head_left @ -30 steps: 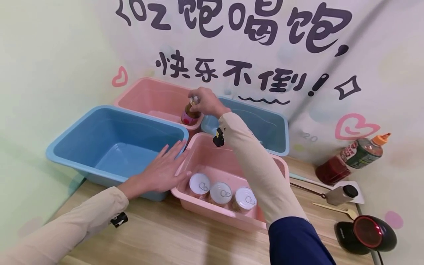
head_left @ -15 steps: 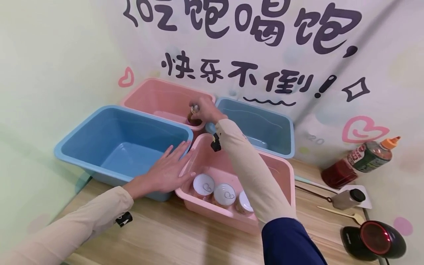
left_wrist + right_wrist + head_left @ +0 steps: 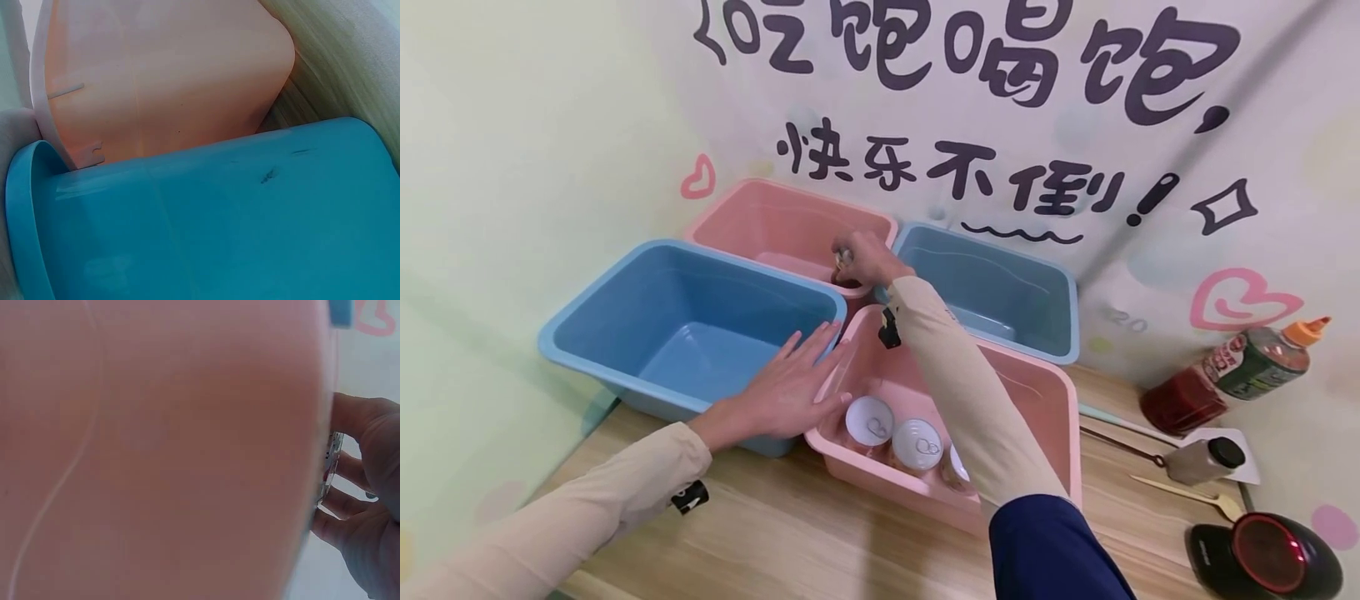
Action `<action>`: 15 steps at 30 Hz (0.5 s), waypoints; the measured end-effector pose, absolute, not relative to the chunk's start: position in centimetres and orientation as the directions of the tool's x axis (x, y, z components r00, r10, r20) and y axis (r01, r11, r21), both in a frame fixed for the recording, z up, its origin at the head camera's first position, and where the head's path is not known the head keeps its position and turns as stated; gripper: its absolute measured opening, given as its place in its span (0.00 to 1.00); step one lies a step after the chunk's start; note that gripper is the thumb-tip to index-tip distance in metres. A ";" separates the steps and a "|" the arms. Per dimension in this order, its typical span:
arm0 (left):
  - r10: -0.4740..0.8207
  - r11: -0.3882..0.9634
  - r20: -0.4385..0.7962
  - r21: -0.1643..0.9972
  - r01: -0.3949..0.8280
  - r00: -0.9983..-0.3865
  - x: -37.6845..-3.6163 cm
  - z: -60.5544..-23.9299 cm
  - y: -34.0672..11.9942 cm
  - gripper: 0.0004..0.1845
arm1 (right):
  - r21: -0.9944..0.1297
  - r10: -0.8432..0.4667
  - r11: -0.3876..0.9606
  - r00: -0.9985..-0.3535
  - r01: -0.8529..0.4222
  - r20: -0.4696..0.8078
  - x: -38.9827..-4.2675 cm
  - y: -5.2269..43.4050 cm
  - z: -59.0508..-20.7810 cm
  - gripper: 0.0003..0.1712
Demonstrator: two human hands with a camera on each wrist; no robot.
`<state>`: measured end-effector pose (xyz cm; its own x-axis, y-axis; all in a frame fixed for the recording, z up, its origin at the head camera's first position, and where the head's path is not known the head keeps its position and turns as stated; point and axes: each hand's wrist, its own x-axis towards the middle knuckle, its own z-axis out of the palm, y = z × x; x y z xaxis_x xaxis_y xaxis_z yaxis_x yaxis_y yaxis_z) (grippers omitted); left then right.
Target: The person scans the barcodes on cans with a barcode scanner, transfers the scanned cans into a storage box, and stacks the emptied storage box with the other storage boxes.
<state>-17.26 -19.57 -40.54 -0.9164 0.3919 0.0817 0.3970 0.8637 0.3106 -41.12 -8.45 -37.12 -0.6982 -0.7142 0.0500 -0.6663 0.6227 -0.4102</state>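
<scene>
My right hand [image 3: 874, 257] grips a small bottle [image 3: 844, 257] by its neck, low inside the right end of the far pink bin [image 3: 775, 190]. Most of the bottle is hidden behind the fingers and the bin's rim. In the right wrist view, fingers and thumb curl round the bottle [image 3: 330, 461] past the pink wall. My left hand [image 3: 786, 396] lies with spread fingers across the rims of the near blue bin [image 3: 625, 383] and the near pink bin [image 3: 880, 485]. Inside that pink bin stand ring-pull cans [image 3: 917, 444], one partly behind my right sleeve.
A second blue bin [image 3: 1072, 308] stands at the back right. On the wooden table to the right are a red sauce bottle [image 3: 1195, 396], a black-lidded jar [image 3: 1201, 460], a wooden spoon [image 3: 1187, 494] and a black device with a red-lit face [image 3: 1270, 552]. A printed wall hanging closes off the back.
My right hand has lowered the bottle from above the far pink bin's rim down into its right end. The left hand stays on the rims; the head view has shifted slightly left.
</scene>
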 end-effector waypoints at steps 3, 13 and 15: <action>0.394 0.863 0.077 0.312 0.397 -0.916 -17.3 -40.7 -19.5 0.40 | -0.367 -0.715 0.639 -0.698 -0.676 0.039 -41.1 -8.6 -37.5 0.18; 0.392 0.869 0.063 0.303 0.392 -0.918 -17.4 -40.8 -19.7 0.39 | -0.318 -0.719 0.652 -0.694 -0.688 0.027 -41.4 -9.2 -38.4 0.17; 0.392 0.869 0.059 0.303 0.391 -0.918 -17.4 -40.8 -19.7 0.40 | -0.312 -0.719 0.656 -0.695 -0.688 0.020 -41.3 -9.3 -38.6 0.17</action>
<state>-17.42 -19.72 -40.81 -0.9182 0.3917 0.0594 0.3905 0.8694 0.3028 -41.35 -9.34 -38.57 -0.6947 -0.7190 0.0196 -0.6875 0.6559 -0.3117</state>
